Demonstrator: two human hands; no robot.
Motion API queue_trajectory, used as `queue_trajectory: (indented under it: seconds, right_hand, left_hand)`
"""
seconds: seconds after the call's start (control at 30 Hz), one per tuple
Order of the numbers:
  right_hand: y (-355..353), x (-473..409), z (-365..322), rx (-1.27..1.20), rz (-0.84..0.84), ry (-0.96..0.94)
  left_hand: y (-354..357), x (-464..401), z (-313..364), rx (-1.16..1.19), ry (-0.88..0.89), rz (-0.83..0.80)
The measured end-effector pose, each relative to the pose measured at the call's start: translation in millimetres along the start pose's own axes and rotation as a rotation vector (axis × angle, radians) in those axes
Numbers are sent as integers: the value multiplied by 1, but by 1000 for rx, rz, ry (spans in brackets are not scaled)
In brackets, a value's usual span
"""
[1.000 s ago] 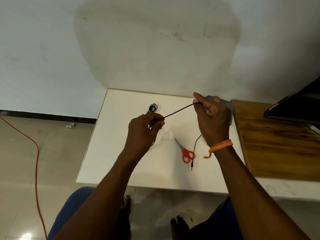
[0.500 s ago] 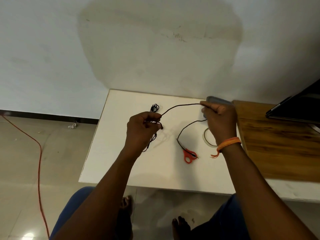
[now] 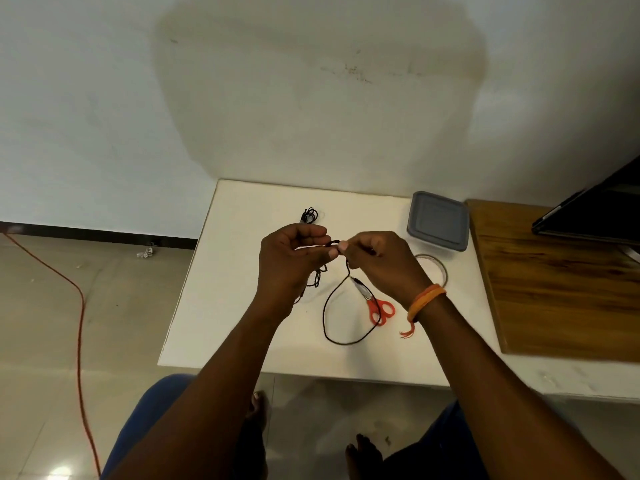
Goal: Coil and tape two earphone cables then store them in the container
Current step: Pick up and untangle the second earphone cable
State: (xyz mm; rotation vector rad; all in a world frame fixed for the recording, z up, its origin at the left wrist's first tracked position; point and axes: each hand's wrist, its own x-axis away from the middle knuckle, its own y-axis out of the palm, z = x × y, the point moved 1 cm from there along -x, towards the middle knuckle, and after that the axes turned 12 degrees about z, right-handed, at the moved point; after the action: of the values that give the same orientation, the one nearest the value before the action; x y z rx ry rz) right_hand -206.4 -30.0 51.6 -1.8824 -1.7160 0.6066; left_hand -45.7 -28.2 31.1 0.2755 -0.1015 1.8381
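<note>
The left hand [image 3: 294,261] and the right hand [image 3: 377,261] meet fingertip to fingertip above the white table [image 3: 242,306], both with fingers curled, and both pinch the same black cable [image 3: 325,313]; the left holds a short bend of it between thumb and forefinger, the right nips it just beside that, thumb against forefinger, so that the two grips almost touch; from the right fingers the cable drops to the table and runs in a wide open loop toward the near edge, curving back up to its plug, which lies near the tips of the scissors [image 3: 379,308]; more of the cable hangs in loose turns below the left palm, partly hidden by the wrist; the scissors, orange-handled, lie flat under the right wrist, blades pointing away from the person; an orange band [image 3: 424,301] circles that wrist, a frayed end hanging from it; a second cable [image 3: 309,215], already bunched into a small dark coil, lies on the table beyond the left hand, apart from both; a ring of clear tape [image 3: 445,271] lies flat to the right of the right hand; just beyond it stands the container [image 3: 438,220], grey lid on, at the far right corner of the table; a wooden board [image 3: 554,282] adjoins the table on the right; an orange cord [image 3: 81,306] trails over the floor at the left.
</note>
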Motion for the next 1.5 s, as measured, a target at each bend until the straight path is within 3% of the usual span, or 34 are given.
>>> queue_trajectory:
  seconds: [0.2,0.37,0.6,0.77,0.97,1.13,1.27,1.5]
  right_hand:
    - [-19,-7,4,-91,-49,-32]
    - [-26,-6,1,-183,-124,-16]
    - [-2,6,-2,-30,-136,45]
    - [-2,4,3,-62,35,252]
    - [-5,2,1,-372,223,403]
    - [-20,-10,5,-525,456,377]
    - [-32,-17,17,-178,612,169]
    - [-20,-11,10,77,464,-225]
  left_hand:
    - [-4,-5,2,76,-48,4]
    - [-12,-12,-7,-172,41,68]
    - [-1,-2,5,24,-103,-54]
    - [-1,-4,1,-21,-156,-86]
    - [13,8,-6,-73,-157,-242]
    - [12,7,-5,-34,-156,-178]
    - [6,0,-1,-113,28,-8]
    - [8,1,-2,-155,139,-29]
